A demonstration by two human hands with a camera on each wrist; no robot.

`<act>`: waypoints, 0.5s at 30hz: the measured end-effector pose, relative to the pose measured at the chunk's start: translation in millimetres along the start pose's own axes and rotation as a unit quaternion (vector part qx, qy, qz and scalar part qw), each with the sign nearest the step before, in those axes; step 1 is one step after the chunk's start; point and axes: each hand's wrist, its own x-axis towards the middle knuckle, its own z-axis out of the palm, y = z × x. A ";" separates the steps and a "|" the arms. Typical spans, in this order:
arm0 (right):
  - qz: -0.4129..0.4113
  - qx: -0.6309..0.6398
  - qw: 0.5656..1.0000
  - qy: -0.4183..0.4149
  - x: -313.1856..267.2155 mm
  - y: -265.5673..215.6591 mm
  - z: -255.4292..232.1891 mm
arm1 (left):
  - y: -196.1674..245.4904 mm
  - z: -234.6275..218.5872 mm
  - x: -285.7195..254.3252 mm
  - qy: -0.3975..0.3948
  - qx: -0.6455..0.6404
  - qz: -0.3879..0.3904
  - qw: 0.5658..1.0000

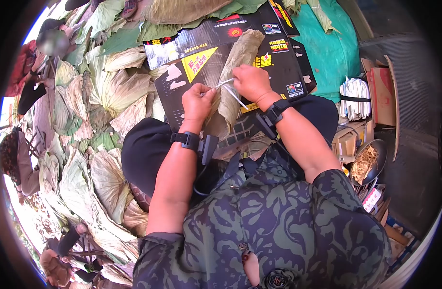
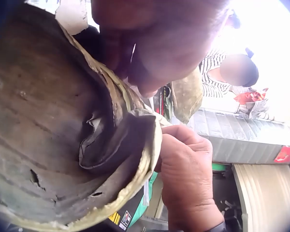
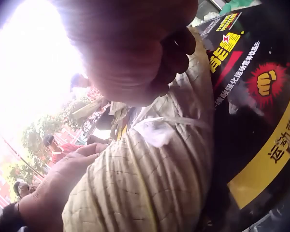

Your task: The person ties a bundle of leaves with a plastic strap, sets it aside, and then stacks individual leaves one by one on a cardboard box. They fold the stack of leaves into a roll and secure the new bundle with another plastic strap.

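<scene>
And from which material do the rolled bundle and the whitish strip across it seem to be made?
The rolled bundle looks like dried leaf, matte: raised veins and creases show. The whitish strip seems thin plastic, slightly shiny and translucent, though fibre is possible.

Both arms reach forward from the body, their forearms bare; the left forearm [image 1: 174,178] runs up and slightly inward to the left wrist [image 1: 191,130], while the right forearm [image 1: 305,139] slants more strongly inward to the right wrist [image 1: 271,105]; the hands come close together in front of the torso, just apart, with the right hand [image 1: 252,83] a little farther forward than the left hand [image 1: 198,103]; the fingers of both hands are bent, each hand in a pinching grip with the thumb close to the fingers; in the right wrist view, the near hand's fingers curl inward.
</scene>
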 end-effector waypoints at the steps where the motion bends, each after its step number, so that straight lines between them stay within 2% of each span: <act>1: 0.070 0.081 0.994 -0.007 -5.1 1.7 1.9 | -0.8 -1.8 0.7 -0.014 -0.012 -0.022 1.000; 3: 0.213 0.230 0.949 -0.035 -17.4 5.2 14.4 | 0.8 -2.9 2.5 -0.029 -0.021 -0.034 0.999; 4: 0.284 0.298 0.909 -0.056 -25.0 1.7 14.6 | 0.2 -2.5 -0.8 -0.030 -0.035 -0.034 0.998; 5: 0.300 0.255 0.913 -0.109 -33.6 0.1 13.0 | 0.7 -1.9 -4.1 -0.034 -0.048 -0.031 0.998; 6: 0.368 0.390 0.830 -0.158 -44.4 -10.4 10.3 | 1.2 -3.1 -7.1 -0.063 -0.033 -0.011 0.997; 7: 0.339 0.423 0.832 -0.116 -58.5 -15.4 20.5 | 0.0 -2.1 -8.3 -0.092 -0.041 -0.022 0.995; 9: 0.373 0.441 0.812 -0.080 -76.0 -20.7 53.2 | 16.6 -5.1 -14.4 -0.127 -0.016 -0.011 0.992; 11: 0.342 0.475 0.810 0.013 -81.4 -28.3 48.3 | 3.8 -4.2 -13.8 -0.163 -0.053 -0.026 0.985; 12: 0.326 0.486 0.810 0.038 -82.5 -31.4 39.4 | 27.0 -13.5 -19.9 -0.202 -0.108 -0.125 0.965; 13: 0.306 0.485 0.818 0.048 -82.8 -31.9 28.6 | 34.1 -16.5 -20.0 -0.216 -0.182 -0.193 0.940; 14: 0.287 0.484 0.825 0.053 -83.3 -32.4 18.7 | 37.4 -20.8 -21.2 -0.204 -0.256 -0.230 0.916; 15: 0.262 0.477 0.837 0.060 -83.0 -33.5 9.4 | 42.4 -19.8 -21.5 -0.181 -0.319 -0.230 0.901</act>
